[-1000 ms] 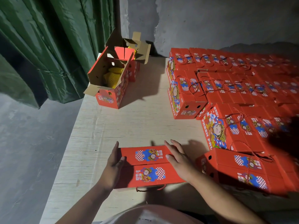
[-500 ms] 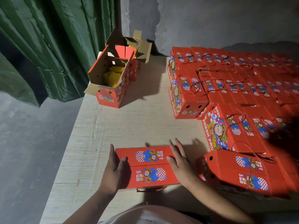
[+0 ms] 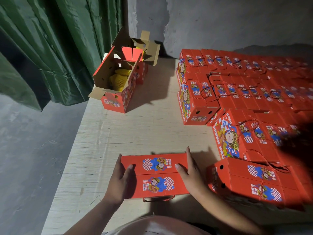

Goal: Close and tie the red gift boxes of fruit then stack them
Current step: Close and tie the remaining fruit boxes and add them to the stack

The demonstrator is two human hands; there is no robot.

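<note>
Your left hand and right hand hold the ends of the closed red box, thumbs on top. It sits on the table near you.

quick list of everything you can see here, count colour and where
box in hand: one, red, flaps shut, near table edge, red cord at its near side
open boxes: two, red with brown flaps, far left, front one holds yellow netted fruit
closed tied boxes: many, red, stacked at right
table: one, pale wood
curtain: green, left
wall: grey, behind
floor: grey, left
left hand: grip on box's left end
right hand: grip on box's right end
</note>
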